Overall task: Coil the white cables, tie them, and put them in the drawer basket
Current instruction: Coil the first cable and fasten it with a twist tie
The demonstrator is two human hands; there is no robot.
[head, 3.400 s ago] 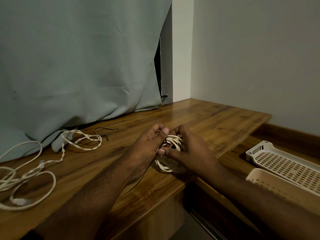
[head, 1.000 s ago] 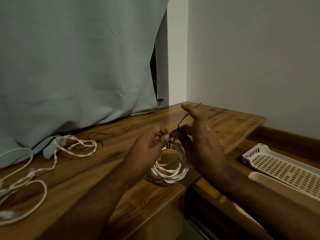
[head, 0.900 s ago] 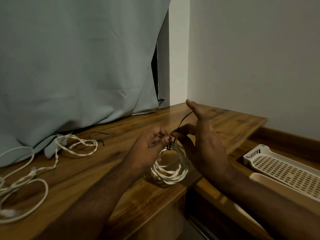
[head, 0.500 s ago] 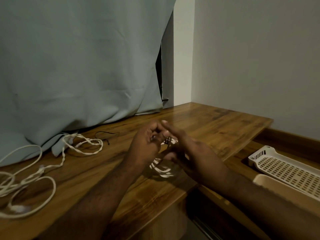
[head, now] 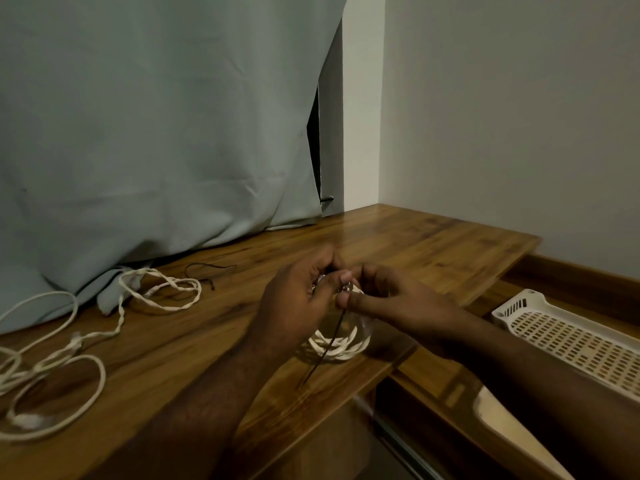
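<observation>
A coiled white cable [head: 337, 345] stands on edge near the front edge of the wooden desk [head: 433, 247]. My left hand [head: 298, 303] and my right hand [head: 388, 299] meet at the top of the coil, fingers pinching there. A thin dark tie [head: 327, 344] hangs from between my fingertips down across the coil. Loose white cables [head: 86, 327] sprawl over the desk's left side. A white perforated drawer basket [head: 568, 337] sits lower at the right, with a second cream basket [head: 509, 424] in front of it.
A grey-green curtain [head: 156, 133] hangs behind the desk and drapes onto it. Another thin dark tie [head: 207, 270] lies on the desk near the curtain. A pale wall [head: 502, 116] closes the right side. Below the desk edge is a dark gap.
My right hand has come down from its raised position to the top of the coil. The dark tie end, earlier pointing up, now hangs down across the coil.
</observation>
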